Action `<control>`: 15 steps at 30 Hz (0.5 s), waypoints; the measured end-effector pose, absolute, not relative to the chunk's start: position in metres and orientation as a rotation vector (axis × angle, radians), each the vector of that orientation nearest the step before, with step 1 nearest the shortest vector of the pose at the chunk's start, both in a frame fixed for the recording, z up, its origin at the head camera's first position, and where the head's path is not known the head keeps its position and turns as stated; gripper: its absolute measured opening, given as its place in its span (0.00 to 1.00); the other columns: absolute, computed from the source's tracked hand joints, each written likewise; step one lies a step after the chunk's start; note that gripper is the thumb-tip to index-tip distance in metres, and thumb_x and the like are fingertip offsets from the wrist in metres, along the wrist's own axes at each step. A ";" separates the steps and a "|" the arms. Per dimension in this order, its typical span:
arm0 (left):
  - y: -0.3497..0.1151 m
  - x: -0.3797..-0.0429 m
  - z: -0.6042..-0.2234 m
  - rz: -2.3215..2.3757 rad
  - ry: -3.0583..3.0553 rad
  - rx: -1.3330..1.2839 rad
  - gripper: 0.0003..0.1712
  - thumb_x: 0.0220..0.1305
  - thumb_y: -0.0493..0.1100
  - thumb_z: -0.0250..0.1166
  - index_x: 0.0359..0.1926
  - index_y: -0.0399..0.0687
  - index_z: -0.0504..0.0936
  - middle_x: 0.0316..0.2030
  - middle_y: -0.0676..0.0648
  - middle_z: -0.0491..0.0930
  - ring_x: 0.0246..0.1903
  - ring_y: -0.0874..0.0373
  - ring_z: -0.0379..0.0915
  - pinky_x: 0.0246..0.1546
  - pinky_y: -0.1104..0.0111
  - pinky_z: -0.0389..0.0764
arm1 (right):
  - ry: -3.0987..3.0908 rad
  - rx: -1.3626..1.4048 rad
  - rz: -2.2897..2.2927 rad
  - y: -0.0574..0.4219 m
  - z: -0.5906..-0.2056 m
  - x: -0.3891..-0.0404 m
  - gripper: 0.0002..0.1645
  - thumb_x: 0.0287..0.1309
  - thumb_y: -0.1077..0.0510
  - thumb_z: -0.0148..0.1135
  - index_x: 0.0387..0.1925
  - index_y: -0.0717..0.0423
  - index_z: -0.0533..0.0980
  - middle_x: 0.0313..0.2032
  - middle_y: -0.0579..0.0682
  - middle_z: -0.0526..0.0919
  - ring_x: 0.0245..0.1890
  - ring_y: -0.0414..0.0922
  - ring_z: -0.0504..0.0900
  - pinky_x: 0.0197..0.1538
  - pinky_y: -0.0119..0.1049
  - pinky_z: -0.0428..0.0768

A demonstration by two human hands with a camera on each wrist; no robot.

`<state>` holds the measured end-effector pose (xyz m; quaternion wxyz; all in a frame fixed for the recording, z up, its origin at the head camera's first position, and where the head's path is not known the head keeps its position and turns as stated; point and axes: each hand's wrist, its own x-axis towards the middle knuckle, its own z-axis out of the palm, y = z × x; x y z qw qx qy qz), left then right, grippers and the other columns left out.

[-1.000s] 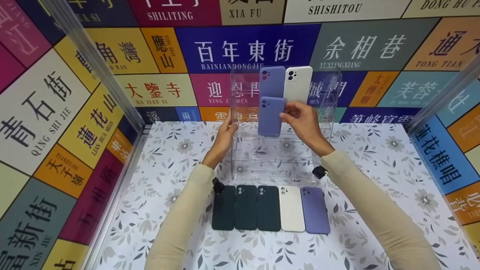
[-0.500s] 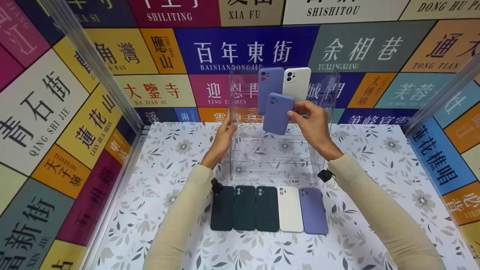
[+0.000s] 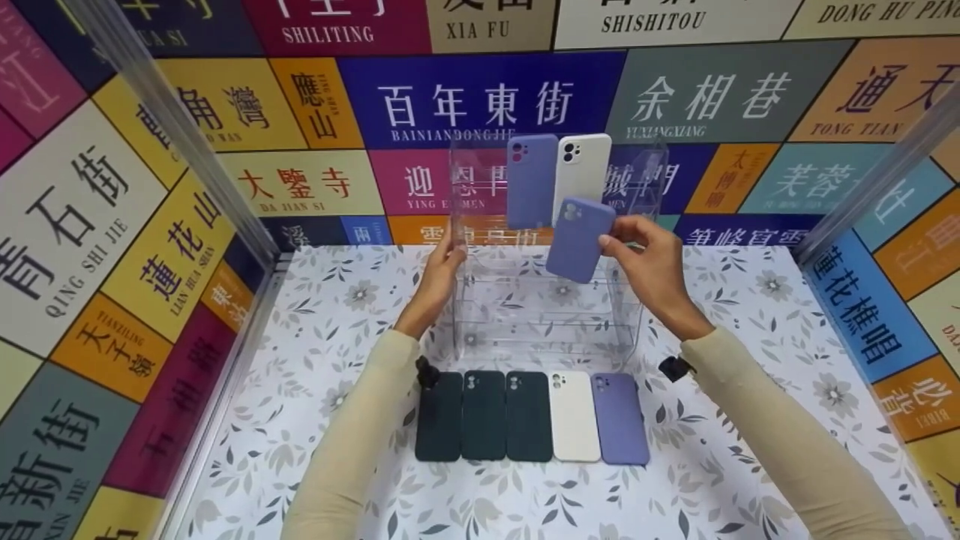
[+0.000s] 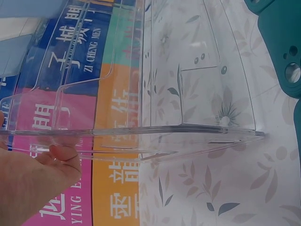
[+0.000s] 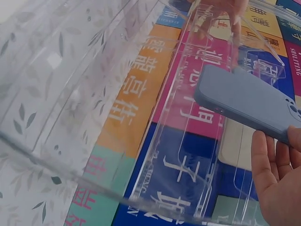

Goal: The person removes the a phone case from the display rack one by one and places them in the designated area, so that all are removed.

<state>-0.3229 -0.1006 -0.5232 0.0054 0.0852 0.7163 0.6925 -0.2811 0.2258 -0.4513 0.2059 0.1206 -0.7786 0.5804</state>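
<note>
My right hand pinches a purple phone case by its right edge, the case leaning a little in front of the clear acrylic display rack. In the right wrist view thumb and fingers grip the case near its camera cutouts. My left hand holds the rack's left side; the left wrist view shows its fingers at the clear edge. On the rack's top tier stand another purple case and a white case, side by side. The held case overlaps the white one's lower part.
In front of the rack a row of cases lies on the floral tabletop: three dark green, one white, one purple. Printed sign panels wall in the back and sides.
My right hand has moved right with the purple case, from before the standing purple case to before the white one, and the case has tilted. My left hand stays on the rack.
</note>
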 end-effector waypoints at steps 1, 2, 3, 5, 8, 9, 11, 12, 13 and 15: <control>-0.101 -0.323 -0.523 2.166 2.239 0.268 0.42 0.85 0.41 0.49 0.91 0.56 0.44 0.86 0.36 0.55 0.83 0.43 0.54 0.82 0.47 0.58 | -2.170 0.338 1.617 0.228 -0.451 -0.279 0.09 0.67 0.72 0.74 0.48 0.71 0.86 0.42 0.62 0.88 0.39 0.41 0.87 0.46 0.28 0.87; -0.101 -0.323 -0.523 2.161 2.247 0.262 0.42 0.85 0.41 0.49 0.91 0.55 0.44 0.85 0.36 0.57 0.83 0.43 0.54 0.82 0.47 0.58 | -2.169 0.342 1.620 0.230 -0.452 -0.277 0.09 0.67 0.72 0.74 0.48 0.71 0.86 0.42 0.62 0.88 0.40 0.41 0.88 0.46 0.28 0.87; -0.101 -0.323 -0.523 2.160 2.248 0.263 0.42 0.85 0.41 0.49 0.91 0.56 0.44 0.85 0.35 0.56 0.83 0.42 0.54 0.82 0.47 0.57 | -2.169 0.345 1.626 0.231 -0.453 -0.275 0.09 0.67 0.72 0.74 0.48 0.71 0.86 0.42 0.62 0.88 0.40 0.41 0.88 0.46 0.28 0.87; -0.101 -0.323 -0.522 2.152 2.261 0.250 0.42 0.84 0.42 0.50 0.91 0.55 0.45 0.82 0.34 0.61 0.81 0.43 0.57 0.82 0.47 0.59 | -2.181 0.342 1.628 0.235 -0.455 -0.273 0.10 0.67 0.72 0.74 0.48 0.71 0.86 0.43 0.62 0.88 0.40 0.42 0.88 0.47 0.28 0.87; -0.102 -0.322 -0.522 2.141 2.277 0.222 0.41 0.84 0.42 0.50 0.91 0.55 0.47 0.79 0.34 0.65 0.78 0.43 0.61 0.81 0.47 0.60 | -2.212 0.335 1.613 0.240 -0.459 -0.269 0.10 0.68 0.70 0.74 0.49 0.70 0.86 0.43 0.61 0.89 0.41 0.43 0.87 0.47 0.27 0.87; -0.102 -0.322 -0.522 2.142 2.277 0.219 0.41 0.84 0.42 0.50 0.91 0.55 0.47 0.79 0.34 0.66 0.78 0.43 0.62 0.81 0.48 0.60 | -2.221 0.328 1.603 0.241 -0.461 -0.269 0.10 0.68 0.70 0.74 0.49 0.69 0.86 0.43 0.61 0.89 0.41 0.42 0.87 0.47 0.27 0.87; -0.101 -0.322 -0.522 2.152 2.268 0.223 0.41 0.84 0.42 0.50 0.91 0.55 0.47 0.80 0.35 0.64 0.79 0.43 0.60 0.81 0.48 0.60 | -2.239 0.319 1.576 0.244 -0.464 -0.267 0.10 0.68 0.70 0.74 0.49 0.69 0.86 0.43 0.61 0.89 0.41 0.41 0.87 0.47 0.26 0.86; -0.101 -0.322 -0.522 2.158 2.260 0.230 0.42 0.84 0.42 0.50 0.91 0.55 0.46 0.82 0.35 0.62 0.80 0.43 0.59 0.81 0.48 0.60 | -2.236 0.320 1.579 0.245 -0.466 -0.266 0.10 0.67 0.71 0.74 0.49 0.69 0.86 0.43 0.61 0.89 0.41 0.40 0.87 0.46 0.26 0.86; -0.100 -0.322 -0.522 2.164 2.253 0.237 0.42 0.84 0.41 0.49 0.91 0.55 0.46 0.83 0.36 0.60 0.81 0.42 0.57 0.81 0.48 0.59 | -2.238 0.320 1.576 0.246 -0.468 -0.265 0.11 0.67 0.71 0.74 0.49 0.69 0.86 0.43 0.62 0.89 0.40 0.40 0.87 0.46 0.26 0.86; -0.100 -0.322 -0.522 2.186 2.233 0.248 0.42 0.84 0.40 0.49 0.91 0.54 0.45 0.84 0.34 0.58 0.82 0.42 0.55 0.82 0.48 0.58 | -2.240 0.321 1.580 0.248 -0.471 -0.264 0.11 0.66 0.72 0.74 0.49 0.70 0.86 0.43 0.62 0.89 0.40 0.39 0.87 0.45 0.26 0.87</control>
